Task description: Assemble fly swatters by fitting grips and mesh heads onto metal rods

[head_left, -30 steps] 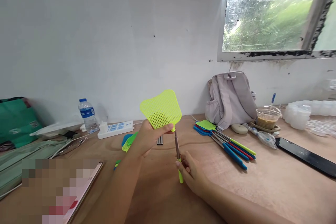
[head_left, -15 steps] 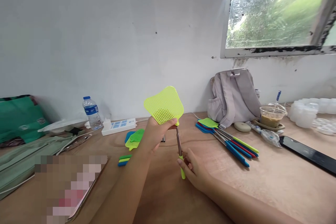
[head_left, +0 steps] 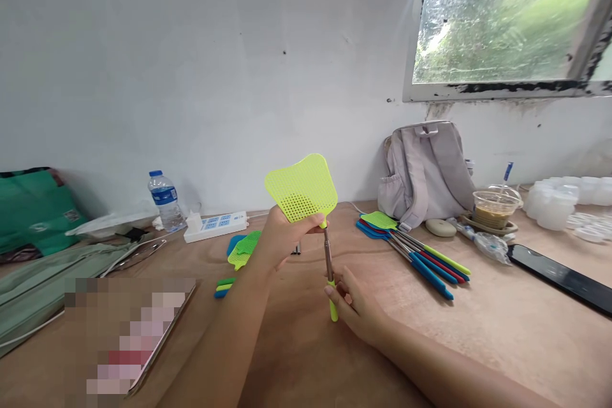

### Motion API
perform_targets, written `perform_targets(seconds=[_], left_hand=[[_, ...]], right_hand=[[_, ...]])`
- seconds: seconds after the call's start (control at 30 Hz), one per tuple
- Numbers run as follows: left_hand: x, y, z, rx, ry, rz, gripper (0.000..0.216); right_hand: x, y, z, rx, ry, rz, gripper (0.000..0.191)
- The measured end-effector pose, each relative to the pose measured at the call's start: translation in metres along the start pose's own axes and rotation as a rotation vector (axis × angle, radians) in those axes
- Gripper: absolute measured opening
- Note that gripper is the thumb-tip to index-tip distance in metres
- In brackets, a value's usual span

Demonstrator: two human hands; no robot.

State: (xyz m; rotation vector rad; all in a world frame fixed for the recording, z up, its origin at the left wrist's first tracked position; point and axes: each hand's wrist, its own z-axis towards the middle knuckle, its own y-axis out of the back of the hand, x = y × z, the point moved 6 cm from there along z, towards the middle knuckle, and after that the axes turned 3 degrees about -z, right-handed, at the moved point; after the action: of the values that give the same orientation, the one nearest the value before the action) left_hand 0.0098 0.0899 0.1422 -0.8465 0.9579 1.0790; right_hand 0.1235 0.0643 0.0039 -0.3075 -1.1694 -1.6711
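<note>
The right hand (head_left: pixel 354 309) pinches the yellow-green grip of a fly swatter (head_left: pixel 329 268), low and nearest the body. Its telescopic metal shaft runs almost upright from there. Above it, the left hand (head_left: pixel 282 239) closes around the neck beneath the mesh head, over the table (head_left: pixel 502 331).

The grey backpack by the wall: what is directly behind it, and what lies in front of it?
Behind the backpack only the white wall shows; anything between them is covered. In front lies a bundle of fly swatters on the table.
</note>
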Motion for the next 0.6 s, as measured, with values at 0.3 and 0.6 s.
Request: perform_targets(seconds=[0.3, 0.6], left_hand=[[-0.0072, 0.0025, -0.0019, 0.031, -0.062, 0.179, 0.025], [-0.0085, 0.0066, -0.0025, 0.079, -0.07, 0.353, 0.033]], right_hand=[[0.004, 0.0003, 0.0002, 0.057, -0.026, -0.033, 0.017], [0.0054, -0.0001, 0.0011, 0.079, -0.035, -0.031, 0.017]])
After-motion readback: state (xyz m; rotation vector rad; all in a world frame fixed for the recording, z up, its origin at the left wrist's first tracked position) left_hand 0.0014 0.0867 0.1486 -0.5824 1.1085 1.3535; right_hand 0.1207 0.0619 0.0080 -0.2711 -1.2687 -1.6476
